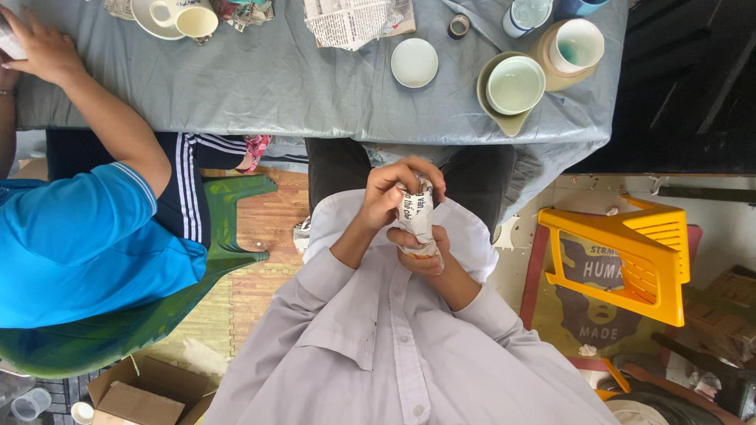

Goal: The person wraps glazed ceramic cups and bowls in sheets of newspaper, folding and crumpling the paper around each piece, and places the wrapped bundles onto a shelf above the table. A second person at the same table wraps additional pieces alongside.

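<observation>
Both hands grip one newspaper-wrapped bundle (pixel 416 220) held over the lap, short of the surface (pixel 315 86): the left hand (pixel 394 189) closes around its upper part and the right hand (pixel 421 253) cups its lower end. Beyond the hands, a pale green bowl (pixel 515 85) sits empty in a larger olive dish (pixel 488 106), beside a tan cup (pixel 568 49) with teal inside. A white saucer (pixel 414 62) lies empty just left of them.

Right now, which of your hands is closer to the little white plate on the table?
Left. My left hand grips the top of the newspaper-wrapped bundle, just below the small white plate. My right hand holds the bundle's bottom, farther from it.
</observation>
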The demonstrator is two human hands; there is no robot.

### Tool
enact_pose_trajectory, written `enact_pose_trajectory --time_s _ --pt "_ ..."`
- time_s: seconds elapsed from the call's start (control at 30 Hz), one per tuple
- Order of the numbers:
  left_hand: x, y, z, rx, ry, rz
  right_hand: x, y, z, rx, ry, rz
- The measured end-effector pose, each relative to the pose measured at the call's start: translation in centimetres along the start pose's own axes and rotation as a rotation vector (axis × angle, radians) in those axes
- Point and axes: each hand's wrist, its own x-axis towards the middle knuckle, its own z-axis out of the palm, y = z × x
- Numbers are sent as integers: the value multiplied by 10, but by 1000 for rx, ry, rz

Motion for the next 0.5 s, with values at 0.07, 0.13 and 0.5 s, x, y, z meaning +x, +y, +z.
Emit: enact_pose_trajectory --time_s 0.07,0.13,0.5 --pt "1 4 1 114 -21 -40 -1 0 -3 -20 -17 14" --pt "0 7 2 207 -54 11 -2 0 -3 -52 -31 33" --pt "-6 10 6 -77 200 -83 -4 -7 5 -74 184 -58"
